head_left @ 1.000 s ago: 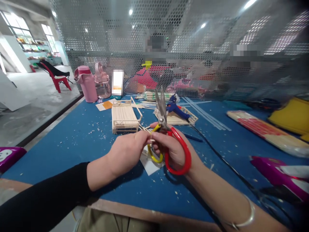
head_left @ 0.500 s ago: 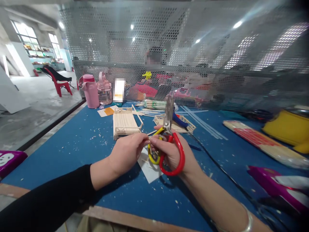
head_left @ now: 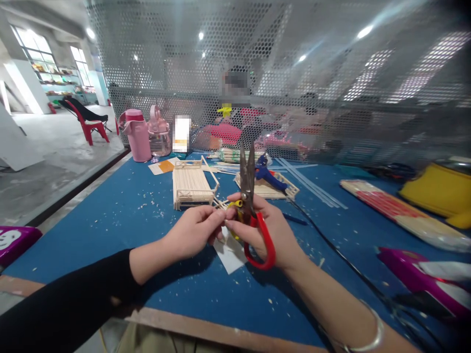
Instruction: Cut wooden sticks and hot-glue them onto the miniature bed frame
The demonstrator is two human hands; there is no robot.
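Note:
A pair of scissors point(head_left: 248, 189) with red and yellow handles is in my right hand point(head_left: 274, 233), blades pointing up and away and slightly parted. My left hand point(head_left: 195, 230) pinches its thumb and fingers together beside my right fingertips. What the left fingers hold is too small and hidden to make out. Just beyond my left hand stands a small bed-shaped model of wooden sticks point(head_left: 193, 181). Behind the scissors, a blue glue gun point(head_left: 273, 181) rests on a second stick piece point(head_left: 241, 186). A white paper point(head_left: 231, 260) lies under my hands.
Pale blue glue sticks point(head_left: 309, 184) and a bagged bundle of sticks point(head_left: 235, 156) lie at the back. Pink bottles point(head_left: 139, 139) stand back left. On the right are a stick packet point(head_left: 397, 211), a purple object point(head_left: 415, 274) and a black cord point(head_left: 331, 245). A perforated screen point(head_left: 191, 73) rises behind.
The scissors have turned and shifted left in my right hand, and their blades now show apart. My two hands remain together at the fingertips, the left slightly lower.

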